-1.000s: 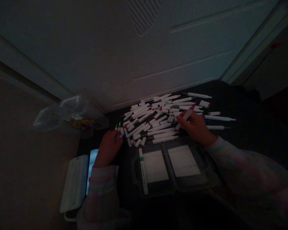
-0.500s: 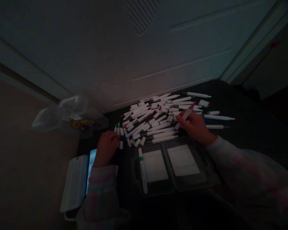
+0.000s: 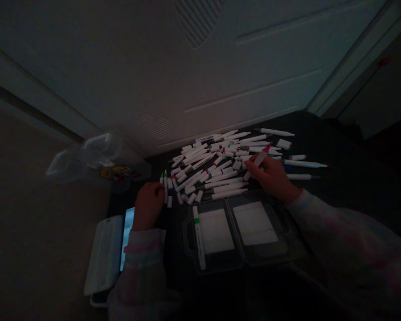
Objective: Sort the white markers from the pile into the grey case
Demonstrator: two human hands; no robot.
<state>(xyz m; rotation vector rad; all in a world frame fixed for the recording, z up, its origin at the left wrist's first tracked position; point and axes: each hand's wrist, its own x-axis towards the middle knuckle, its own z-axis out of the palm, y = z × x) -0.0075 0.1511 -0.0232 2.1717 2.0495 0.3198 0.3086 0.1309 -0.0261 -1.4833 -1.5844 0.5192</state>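
The scene is very dim. A heap of several white markers (image 3: 217,162) with coloured bands lies on a dark surface below a white door. My right hand (image 3: 272,178) is closed on a white marker with a pink tip (image 3: 259,159), at the heap's right side. My left hand (image 3: 149,203) rests with fingers curled at the heap's left edge, beside a few upright-lying markers (image 3: 165,183); whether it holds anything is hidden. In front of me lies an open clear plastic case (image 3: 243,232) with one green-banded marker (image 3: 198,236) in its left half.
A clear plastic container (image 3: 96,158) with a colourful label stands at the left by the door. A white case (image 3: 103,256) and a lit phone screen (image 3: 127,232) lie under my left forearm. Loose markers (image 3: 304,164) are scattered to the right.
My left hand has drawn back a little from the heap toward me, leaving a small cap-like piece on the surface. My right hand has kept hold of the pink-tipped marker, nearly still.
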